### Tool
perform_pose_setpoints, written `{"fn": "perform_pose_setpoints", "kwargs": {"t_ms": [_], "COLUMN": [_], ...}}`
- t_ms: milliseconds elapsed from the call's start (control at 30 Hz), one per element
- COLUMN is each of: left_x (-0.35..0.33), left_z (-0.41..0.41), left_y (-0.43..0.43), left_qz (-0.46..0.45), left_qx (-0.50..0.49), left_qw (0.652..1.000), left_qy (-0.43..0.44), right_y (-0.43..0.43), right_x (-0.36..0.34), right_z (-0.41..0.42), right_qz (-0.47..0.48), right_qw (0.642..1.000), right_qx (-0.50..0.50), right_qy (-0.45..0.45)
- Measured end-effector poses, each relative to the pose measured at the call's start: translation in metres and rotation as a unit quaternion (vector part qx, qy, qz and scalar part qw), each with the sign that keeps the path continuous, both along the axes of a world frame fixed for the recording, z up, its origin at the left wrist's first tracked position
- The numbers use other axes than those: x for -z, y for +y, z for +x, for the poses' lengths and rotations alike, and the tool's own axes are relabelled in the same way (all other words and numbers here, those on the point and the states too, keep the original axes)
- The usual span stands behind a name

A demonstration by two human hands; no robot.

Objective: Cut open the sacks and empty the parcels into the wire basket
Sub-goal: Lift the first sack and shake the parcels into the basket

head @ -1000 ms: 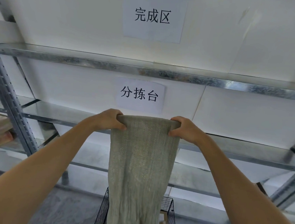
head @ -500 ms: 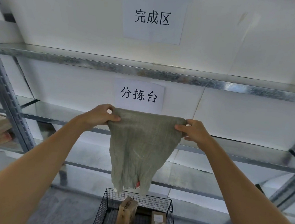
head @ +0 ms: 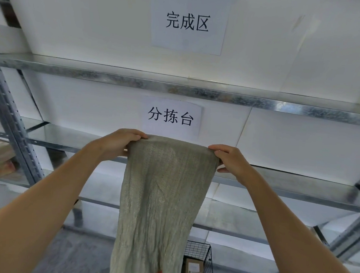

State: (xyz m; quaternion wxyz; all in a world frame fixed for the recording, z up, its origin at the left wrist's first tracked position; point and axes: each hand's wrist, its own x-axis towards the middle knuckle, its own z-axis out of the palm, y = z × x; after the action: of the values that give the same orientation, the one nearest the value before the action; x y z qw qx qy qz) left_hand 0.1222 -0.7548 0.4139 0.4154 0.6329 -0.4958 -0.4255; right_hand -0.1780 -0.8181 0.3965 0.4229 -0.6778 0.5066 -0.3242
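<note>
Emptying step, judged nearly done. Gripped at both top corners, left hand (head: 118, 144) and right hand (head: 235, 162) curled tight over the hem: sack (head: 163, 199), held high, hanging limp and flat, coarse grey-green weave creased lengthwise, trailing down over basket (head: 198, 248). Black wire grid there, brown cardboard parcel (head: 192, 266) inside. Next, probably: shake once, check for stragglers, set aside. Beyond, speckled galvanised shelf (head: 178, 88); paper sign (head: 172, 116) on white wall.
</note>
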Motion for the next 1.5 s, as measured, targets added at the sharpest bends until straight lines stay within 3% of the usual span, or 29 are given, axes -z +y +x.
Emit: {"fn": "perform_pose_setpoints", "kwargs": {"t_ms": [167, 300, 467, 633, 800, 900, 1133, 1267, 1500], "left_x": [-0.001, -0.003, -0.003, 0.003, -0.001, -0.006, -0.004, -0.003, 0.000], "left_z": [-0.014, -0.012, -0.004, -0.007, 0.000, 0.001, 0.005, 0.003, -0.001], "left_y": [-0.007, -0.006, -0.002, -0.004, 0.001, 0.004, 0.009, 0.009, 0.010], "left_qz": [-0.002, 0.002, -0.003, -0.075, -0.074, -0.059, -0.019, -0.024, -0.057], "left_qx": [-0.041, -0.013, 0.067, 0.024, 0.012, 0.020, 0.020, -0.030, -0.064], "left_qw": [0.999, 0.999, 0.983, 0.948, 0.931, 0.950, 0.997, 0.998, 0.995], "left_qy": [-0.032, -0.038, -0.173, -0.310, -0.358, -0.305, -0.070, -0.044, -0.044], "right_y": [0.003, 0.001, -0.002, -0.005, -0.009, -0.010, -0.007, -0.005, -0.002], "right_x": [0.002, 0.007, 0.010, 0.011, 0.005, 0.001, 0.000, 0.006, 0.005], "right_z": [0.015, 0.014, 0.012, 0.010, 0.002, -0.001, -0.004, -0.007, 0.002], "right_qz": [0.035, 0.003, -0.084, -0.166, -0.113, -0.074, 0.019, 0.070, -0.014], "right_qw": [0.998, 0.996, 0.989, 0.972, 0.972, 0.981, 0.998, 0.989, 0.993], "right_qx": [-0.046, -0.077, -0.063, -0.016, -0.050, -0.068, 0.003, 0.011, 0.035], "right_qy": [0.016, 0.051, 0.105, 0.164, 0.197, 0.164, -0.060, -0.133, -0.111]}}
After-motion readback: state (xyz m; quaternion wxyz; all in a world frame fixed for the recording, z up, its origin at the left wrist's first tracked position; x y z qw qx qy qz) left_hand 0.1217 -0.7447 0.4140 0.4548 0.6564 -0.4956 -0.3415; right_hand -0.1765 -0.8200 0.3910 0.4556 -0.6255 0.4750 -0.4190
